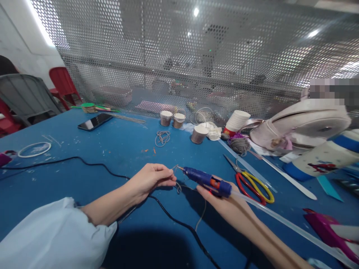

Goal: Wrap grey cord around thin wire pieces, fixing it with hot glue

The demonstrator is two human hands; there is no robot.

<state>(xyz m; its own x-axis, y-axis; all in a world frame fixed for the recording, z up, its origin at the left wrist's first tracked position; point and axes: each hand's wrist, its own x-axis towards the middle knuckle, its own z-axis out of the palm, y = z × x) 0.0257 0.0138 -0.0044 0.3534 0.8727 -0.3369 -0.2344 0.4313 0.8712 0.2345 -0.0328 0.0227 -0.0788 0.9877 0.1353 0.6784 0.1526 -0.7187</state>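
Note:
My right hand (227,201) is wrapped round a dark blue hot glue gun (198,176), with a long clear glue stick (269,211) running out of its back. The gun's nozzle points left, close to the fingertips of my left hand (154,177). Between thumb and fingers, that hand pinches a thin grey cord (178,188). A small loop of the cord hangs below the fingers, and a strand trails under the gun. Whether the nozzle touches the cord I cannot tell.
Scissors (252,185) with red and yellow handles lie to the right. Wrapped cups (199,134), a cord bundle (162,138), grey yarn (239,145) and a phone (94,121) sit farther back. A black cable (171,216) crosses the blue table (67,183) beneath my hands.

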